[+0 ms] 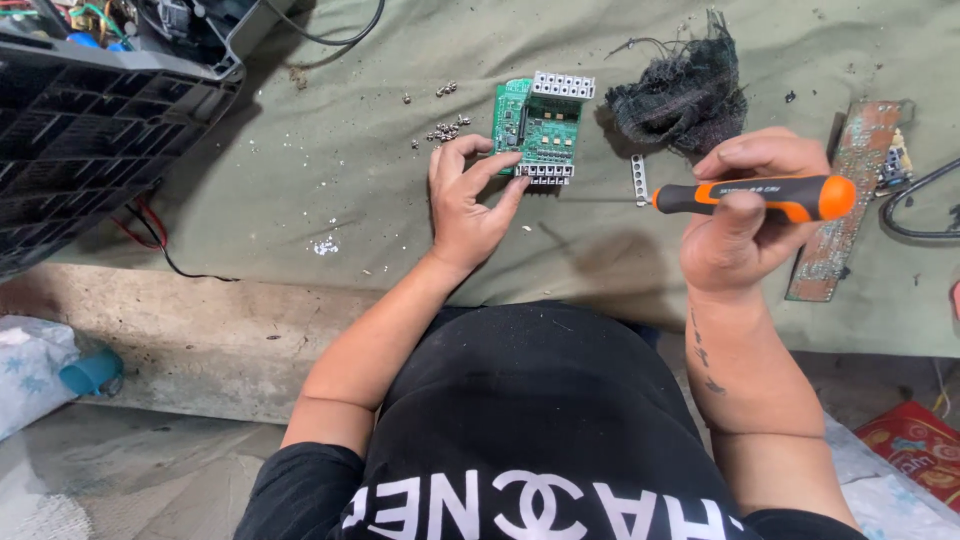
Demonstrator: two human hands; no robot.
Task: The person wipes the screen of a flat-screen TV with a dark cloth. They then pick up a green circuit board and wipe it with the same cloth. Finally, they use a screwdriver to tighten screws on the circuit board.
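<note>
At the far left we are seeing a black ribbed plastic housing (85, 120) lying on the olive-green cloth (300, 200) that covers the work surface, with red and black wires (150, 235) trailing out from under it, and below the cloth's edge a small teal cup (90, 372) lying near a pale patterned bag (30, 370). Moving right, we are finding a scatter of small silver screws (447, 129) lying loose on the cloth, just left of the green circuit board (540, 128), which is lying flat near the middle of the cloth with white terminal blocks along its top and bottom edges. The left hand (465, 205) is resting on the cloth right below the board, its fingers spread apart and holding nothing, the fingertips touching the board's lower left corner and lower terminal strip. Just right of the board a small perforated metal strip (638, 178) is lying, and above it a wad of black frayed mesh (680, 95). The right hand (745, 215) is gripping an orange-and-black screwdriver (760, 195), fingers clamped around the handle, the thin shaft pointing left toward the board, its tip near the board's lower edge. At the far right a long brown circuit board (850, 200) is lying beside a black cable (915, 205).
</note>
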